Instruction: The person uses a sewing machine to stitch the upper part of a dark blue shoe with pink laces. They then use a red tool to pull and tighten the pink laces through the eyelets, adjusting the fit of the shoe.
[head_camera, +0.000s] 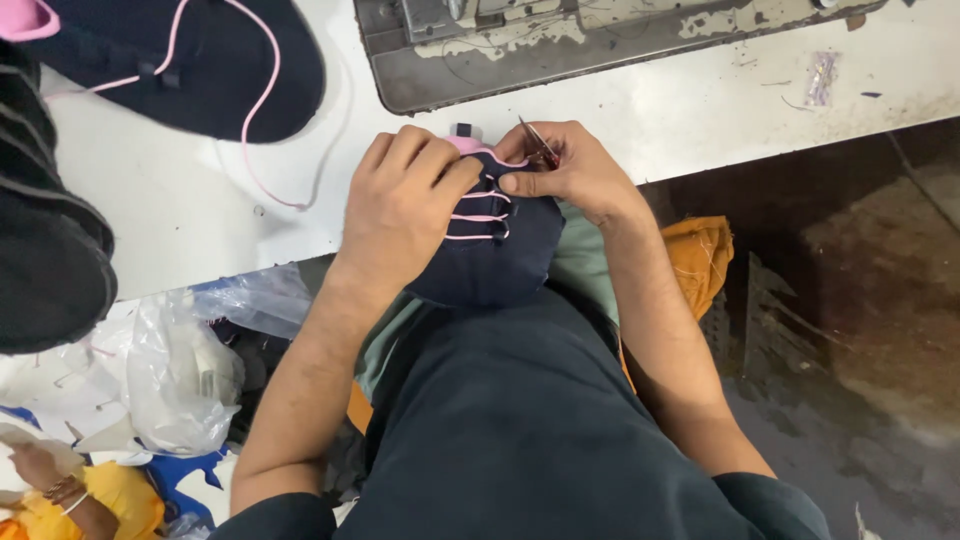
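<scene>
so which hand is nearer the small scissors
Right. The right hand grips the small scissors at the shoe upper's top; the left hand presses the upper's left side, just apart from them.

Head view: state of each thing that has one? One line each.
Left hand: grip closed on the navy shoe upper, holding it on the lap.
Right hand: grip pinching small snips at the upper's top.
Navy shoe upper: laced with pink lace, unfinished, no sole visible.
Second shoe upper: lying on the white table, its pink lace loose and trailing.
Plastic bag: crumpled.
</scene>
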